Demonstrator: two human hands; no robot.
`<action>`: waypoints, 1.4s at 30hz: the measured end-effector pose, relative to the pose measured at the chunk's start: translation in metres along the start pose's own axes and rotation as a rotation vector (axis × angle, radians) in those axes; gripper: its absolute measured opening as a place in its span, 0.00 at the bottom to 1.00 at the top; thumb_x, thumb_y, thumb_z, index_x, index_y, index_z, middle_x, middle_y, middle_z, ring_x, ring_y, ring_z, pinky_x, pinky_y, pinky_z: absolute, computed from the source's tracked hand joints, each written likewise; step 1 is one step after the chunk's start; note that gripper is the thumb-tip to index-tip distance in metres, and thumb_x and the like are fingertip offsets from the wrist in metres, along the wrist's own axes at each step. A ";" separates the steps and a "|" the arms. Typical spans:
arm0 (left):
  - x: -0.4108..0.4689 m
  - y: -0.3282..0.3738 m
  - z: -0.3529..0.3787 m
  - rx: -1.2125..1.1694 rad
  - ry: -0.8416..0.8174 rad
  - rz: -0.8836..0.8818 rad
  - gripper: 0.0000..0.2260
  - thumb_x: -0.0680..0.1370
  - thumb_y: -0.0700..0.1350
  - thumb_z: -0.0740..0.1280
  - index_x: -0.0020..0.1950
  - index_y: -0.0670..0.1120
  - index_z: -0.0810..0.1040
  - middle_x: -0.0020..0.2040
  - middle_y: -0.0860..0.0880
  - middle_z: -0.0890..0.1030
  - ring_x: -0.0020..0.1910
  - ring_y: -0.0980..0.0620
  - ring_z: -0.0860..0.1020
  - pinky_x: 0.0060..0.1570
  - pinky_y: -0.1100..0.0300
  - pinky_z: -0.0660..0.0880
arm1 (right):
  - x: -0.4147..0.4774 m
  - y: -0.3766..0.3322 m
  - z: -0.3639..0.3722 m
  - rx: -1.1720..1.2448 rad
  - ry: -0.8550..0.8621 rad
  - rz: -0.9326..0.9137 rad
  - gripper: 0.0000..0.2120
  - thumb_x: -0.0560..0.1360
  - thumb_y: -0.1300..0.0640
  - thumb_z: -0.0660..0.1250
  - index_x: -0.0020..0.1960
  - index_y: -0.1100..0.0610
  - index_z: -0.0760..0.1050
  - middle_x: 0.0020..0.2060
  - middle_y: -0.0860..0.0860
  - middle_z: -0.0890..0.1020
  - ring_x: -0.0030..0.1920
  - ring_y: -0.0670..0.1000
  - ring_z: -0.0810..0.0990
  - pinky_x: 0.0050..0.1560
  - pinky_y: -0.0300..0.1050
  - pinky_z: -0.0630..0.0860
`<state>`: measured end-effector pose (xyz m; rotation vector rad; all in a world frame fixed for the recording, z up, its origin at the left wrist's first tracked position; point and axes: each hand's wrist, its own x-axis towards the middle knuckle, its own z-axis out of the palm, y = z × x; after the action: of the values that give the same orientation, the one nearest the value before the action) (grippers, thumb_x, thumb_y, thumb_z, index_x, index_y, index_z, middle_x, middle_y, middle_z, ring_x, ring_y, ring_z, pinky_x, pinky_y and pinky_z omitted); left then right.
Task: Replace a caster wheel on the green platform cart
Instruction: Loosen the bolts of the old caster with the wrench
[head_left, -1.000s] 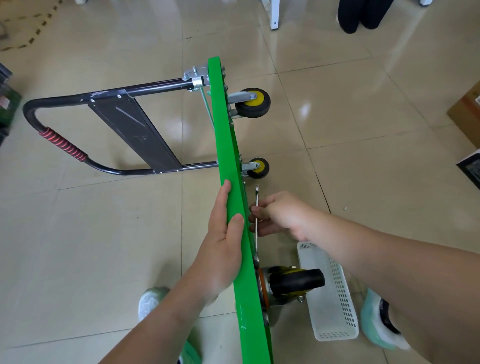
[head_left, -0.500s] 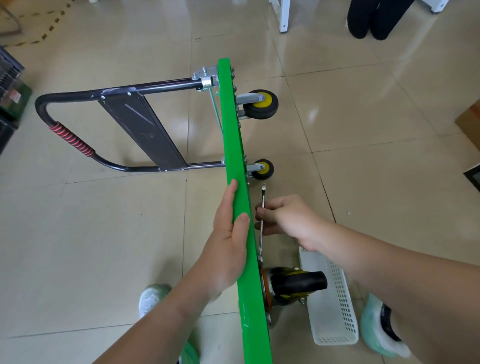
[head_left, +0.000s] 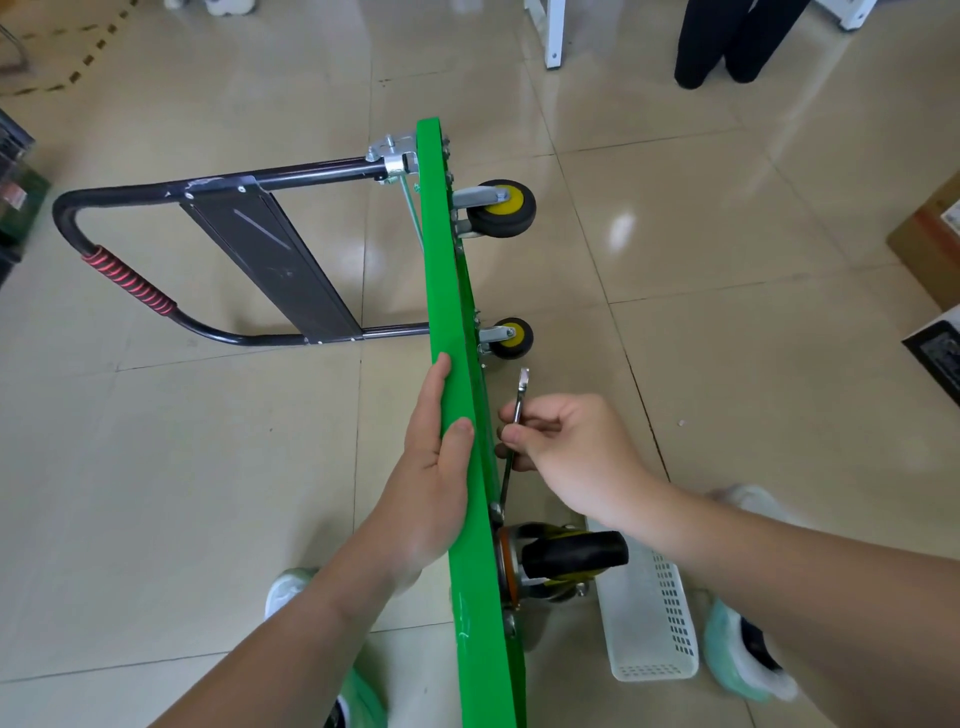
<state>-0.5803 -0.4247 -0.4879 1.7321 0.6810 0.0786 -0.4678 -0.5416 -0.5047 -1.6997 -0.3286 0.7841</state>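
One basket (head_left: 654, 639) beside caster (head_left: 571, 553); left hand (head_left: 431, 488) holds cart (head_left: 447, 291), right hand (head_left: 576, 452) wrench (head_left: 521, 389).

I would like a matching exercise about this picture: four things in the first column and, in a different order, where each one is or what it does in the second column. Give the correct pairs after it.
Column one:
1. left hand
2. right hand
3. white basket
4. red wrap

Column two:
A. lies on the floor beside the near caster wheel
B. is wound round the black handle
C. grips the edge of the green platform
D. pinches the wrench

Pairs: 1-C, 2-D, 3-A, 4-B.
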 end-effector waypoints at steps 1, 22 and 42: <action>0.000 0.000 0.000 0.000 0.000 0.001 0.26 0.88 0.47 0.52 0.81 0.69 0.50 0.79 0.64 0.59 0.65 0.79 0.64 0.54 0.84 0.63 | -0.001 0.000 0.000 0.010 -0.002 -0.002 0.14 0.76 0.66 0.72 0.45 0.46 0.82 0.35 0.46 0.86 0.42 0.49 0.87 0.49 0.50 0.85; 0.000 -0.003 -0.005 0.033 -0.005 0.019 0.26 0.88 0.48 0.52 0.81 0.69 0.49 0.81 0.63 0.57 0.78 0.64 0.60 0.80 0.52 0.58 | 0.047 0.004 0.002 0.174 -0.063 0.421 0.04 0.79 0.66 0.68 0.53 0.65 0.78 0.42 0.58 0.83 0.35 0.55 0.86 0.39 0.47 0.85; 0.003 -0.006 -0.003 -0.007 0.003 0.032 0.26 0.87 0.49 0.54 0.80 0.71 0.50 0.82 0.62 0.59 0.79 0.62 0.62 0.80 0.50 0.60 | 0.060 0.017 0.012 0.091 -0.146 0.380 0.13 0.78 0.63 0.69 0.62 0.65 0.78 0.48 0.60 0.85 0.41 0.55 0.86 0.48 0.54 0.84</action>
<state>-0.5815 -0.4202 -0.4933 1.7362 0.6548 0.1060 -0.4347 -0.5016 -0.5416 -1.6434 -0.0660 1.1877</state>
